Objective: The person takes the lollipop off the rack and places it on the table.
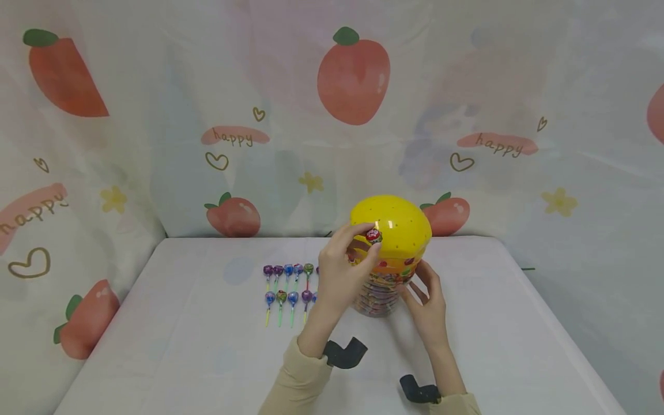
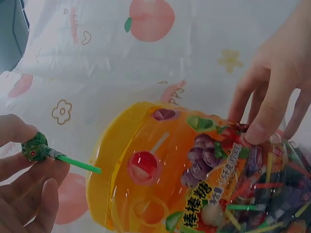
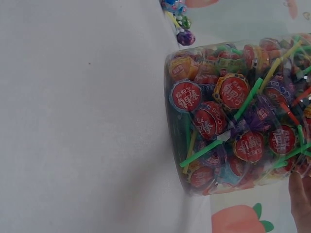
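Observation:
Between the thumb and fingertips of my left hand (image 1: 338, 274) is a lollipop (image 1: 373, 235), pinched by its wrapped head in front of the jar's yellow lid (image 1: 396, 222). The left wrist view shows its green wrapper and green stick (image 2: 80, 164), the stick's end overlapping the lid's edge. A large plastic lollipop jar (image 1: 377, 297) stands on the table, orange near the top and clear below. Through its wall in the right wrist view show many wrapped lollipops (image 3: 250, 145). My right hand (image 1: 429, 305) grips the jar's right side, thumb and fingers spread around it.
Left of the jar, two rows of lollipops (image 1: 293, 298) lie on the white-covered table (image 1: 207, 346), partly hidden behind my left hand. A fruit-printed cloth (image 1: 290, 75) hangs behind the table. Black angled pieces (image 1: 346, 353) sit at both wrists.

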